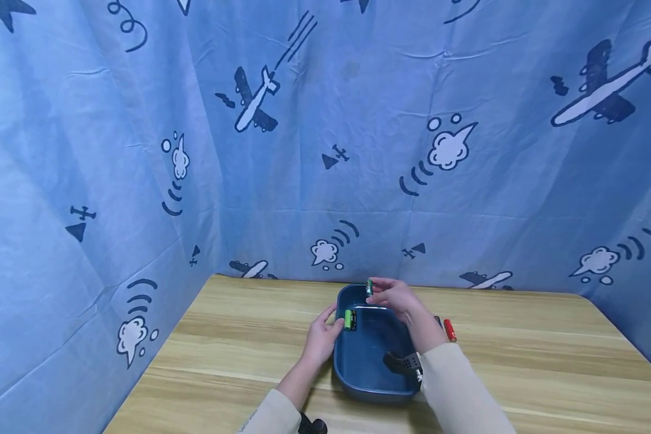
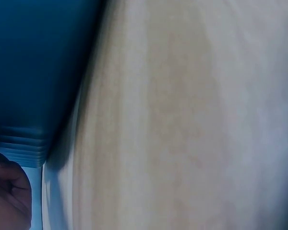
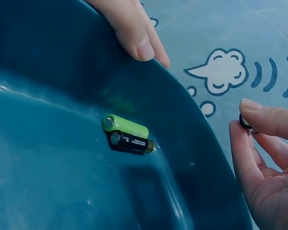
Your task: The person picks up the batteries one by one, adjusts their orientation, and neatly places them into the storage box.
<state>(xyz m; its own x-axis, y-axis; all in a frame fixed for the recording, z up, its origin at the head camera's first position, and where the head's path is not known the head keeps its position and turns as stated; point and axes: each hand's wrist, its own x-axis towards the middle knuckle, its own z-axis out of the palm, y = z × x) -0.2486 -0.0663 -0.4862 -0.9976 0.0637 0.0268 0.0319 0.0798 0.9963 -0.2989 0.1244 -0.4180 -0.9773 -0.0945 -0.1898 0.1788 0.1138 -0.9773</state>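
A deep blue plastic basin [image 1: 377,349] stands on the wooden table. At its left rim, my left hand [image 1: 321,339] holds the wall, thumb on the inner side and fingers outside, as the right wrist view shows. Above the far right part of the rim, my right hand [image 1: 395,296] pinches a green-and-dark battery [image 1: 369,287] between thumb and fingertips. Only the dark end of that battery [image 3: 245,122] shows in the right wrist view. Inside the basin, a light green battery [image 3: 127,125] and a black battery [image 3: 129,142] lie side by side near the left wall.
Right of the basin, a red battery [image 1: 449,330] lies on the table [image 1: 542,349], with a dark blue one [image 1: 438,320] partly hidden behind the right forearm. A blue curtain [image 1: 358,181] printed with planes hangs behind the table's far edge.
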